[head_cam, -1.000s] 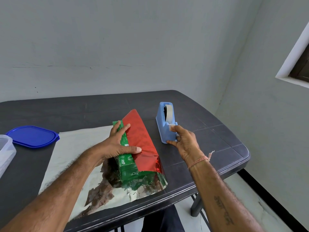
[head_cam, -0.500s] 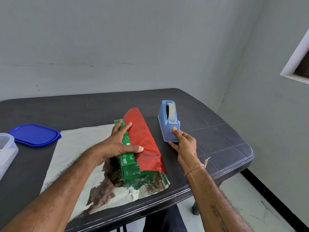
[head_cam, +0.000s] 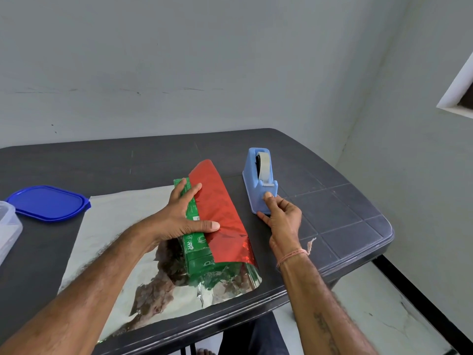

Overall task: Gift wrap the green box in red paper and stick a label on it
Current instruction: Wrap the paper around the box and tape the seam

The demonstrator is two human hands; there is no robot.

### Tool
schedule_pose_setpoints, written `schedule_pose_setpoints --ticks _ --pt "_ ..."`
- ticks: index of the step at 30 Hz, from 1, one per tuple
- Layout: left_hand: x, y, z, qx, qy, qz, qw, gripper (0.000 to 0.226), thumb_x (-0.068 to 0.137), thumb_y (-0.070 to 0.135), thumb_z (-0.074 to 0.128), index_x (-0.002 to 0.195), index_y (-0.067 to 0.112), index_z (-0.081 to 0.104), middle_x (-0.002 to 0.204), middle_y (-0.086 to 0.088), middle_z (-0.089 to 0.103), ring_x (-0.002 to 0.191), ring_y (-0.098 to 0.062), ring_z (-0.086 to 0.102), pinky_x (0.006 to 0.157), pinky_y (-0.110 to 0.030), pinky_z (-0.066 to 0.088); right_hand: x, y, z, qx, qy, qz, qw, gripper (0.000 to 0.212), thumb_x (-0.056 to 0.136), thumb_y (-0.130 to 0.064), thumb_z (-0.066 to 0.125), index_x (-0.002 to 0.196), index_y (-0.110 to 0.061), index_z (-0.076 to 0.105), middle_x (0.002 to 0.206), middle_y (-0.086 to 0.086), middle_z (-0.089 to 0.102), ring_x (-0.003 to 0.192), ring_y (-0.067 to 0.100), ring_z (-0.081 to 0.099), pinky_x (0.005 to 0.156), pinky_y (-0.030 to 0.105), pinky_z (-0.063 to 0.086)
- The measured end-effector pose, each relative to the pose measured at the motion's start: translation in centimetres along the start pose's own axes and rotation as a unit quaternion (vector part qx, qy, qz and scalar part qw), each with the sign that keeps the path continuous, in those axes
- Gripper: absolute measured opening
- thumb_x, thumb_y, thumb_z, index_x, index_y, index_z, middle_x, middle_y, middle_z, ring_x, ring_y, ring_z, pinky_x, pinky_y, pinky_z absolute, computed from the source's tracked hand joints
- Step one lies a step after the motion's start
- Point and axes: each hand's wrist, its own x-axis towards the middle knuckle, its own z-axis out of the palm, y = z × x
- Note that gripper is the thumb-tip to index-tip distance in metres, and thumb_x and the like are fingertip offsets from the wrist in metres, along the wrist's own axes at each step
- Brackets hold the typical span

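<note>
first fold in hand — the left hand (head_cam: 184, 216), fingers flat, pins red paper (head_cam: 220, 211) over the green box (head_cam: 195, 254) on the table (head_cam: 332, 201); the right hand (head_cam: 281, 221) grips the tape dispenser (head_cam: 258, 183) (tape end unclear). next, likely: pull a strip, fix the seam.

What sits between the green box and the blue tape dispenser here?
In the head view: the red paper flap folded over the green box, then a bare strip of dark table up to the tape dispenser.
</note>
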Motion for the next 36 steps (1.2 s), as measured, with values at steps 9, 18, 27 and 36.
schedule_pose_setpoints --ticks 9,18,27,36 --pt "-0.4 0.3 0.2 0.009 -0.007 -0.006 1.000 0.128 0.057 0.054 0.089 0.160 0.045 0.012 0.162 0.027 -0.025 0.154 -0.007 -0.009 0.127 -0.042 0.012 -0.4 0.6 -0.7 -0.065 0.011 0.011 0.998 0.035 0.090 -0.012 0.077 0.056 -0.012 0.069 0.129 0.008 0.068 0.110 0.023 0.070 0.089 0.040 0.062" --pt "-0.4 0.3 0.0 0.020 -0.002 -0.005 1.000 0.131 0.058 0.055 0.090 0.161 0.043 0.009 0.162 0.024 -0.027 0.155 -0.009 -0.008 0.127 -0.042 0.014 -3.6 -3.2 -2.6 -0.179 -0.130 -0.125 0.967 0.014 0.094 -0.026 0.074 0.098 -0.013 0.075 0.108 0.002 0.075 0.103 0.016 0.070 0.085 0.029 0.057" --pt "0.1 -0.4 0.0 0.041 0.014 -0.018 0.999 0.135 0.057 0.056 0.094 0.160 0.044 0.008 0.159 0.023 -0.034 0.155 -0.009 -0.007 0.127 -0.041 0.020 -1.9 -8.0 5.1 -0.380 -0.445 -0.184 0.790 0.012 0.096 -0.020 0.071 0.098 -0.008 0.071 0.098 0.003 0.074 0.089 0.008 0.071 0.080 0.019 0.055" --pt "-0.2 0.0 -0.1 0.058 0.010 -0.022 0.998 0.133 0.060 0.058 0.091 0.161 0.043 0.005 0.155 0.020 -0.044 0.155 -0.012 -0.010 0.126 -0.038 0.021 0.8 -8.1 8.7 -0.452 -0.548 -0.201 0.674 0.008 0.095 -0.017 0.072 0.099 -0.010 0.070 0.092 -0.001 0.072 0.083 0.011 0.068 0.089 0.038 0.059"
